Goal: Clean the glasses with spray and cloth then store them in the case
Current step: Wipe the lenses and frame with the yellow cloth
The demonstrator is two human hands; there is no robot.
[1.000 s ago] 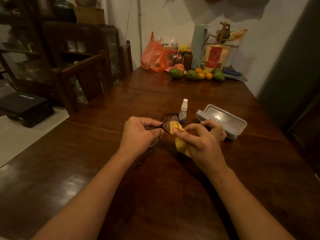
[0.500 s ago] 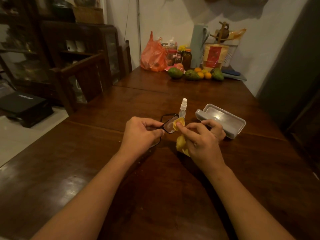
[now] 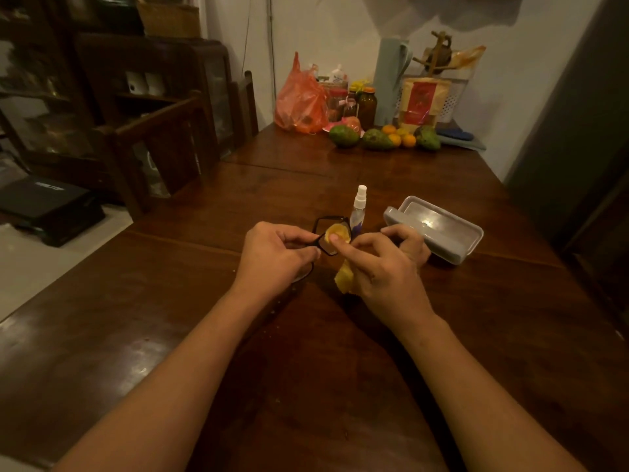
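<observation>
My left hand (image 3: 275, 257) pinches the black-framed glasses (image 3: 326, 222) at the bridge, holding them just above the table. One lens points away from me; the other is mostly hidden under my left hand. My right hand (image 3: 384, 270) pinches a yellow cloth (image 3: 344, 279) around the far lens, thumb on the near side, cloth behind the lens and hanging down. A small clear spray bottle (image 3: 358, 207) with a white nozzle stands upright just behind the glasses. The grey glasses case (image 3: 434, 228) lies open to the right, beside my right hand.
The dark wooden table (image 3: 306, 369) stretches ahead. At its far end are an orange plastic bag (image 3: 299, 100), jars, green and orange fruit (image 3: 377, 139) and a pouch. Wooden chairs (image 3: 170, 141) stand along the left side.
My right hand has shifted the cloth up and left across the lens, with the thumb now on the lens's near side. The left hand has kept its hold.
</observation>
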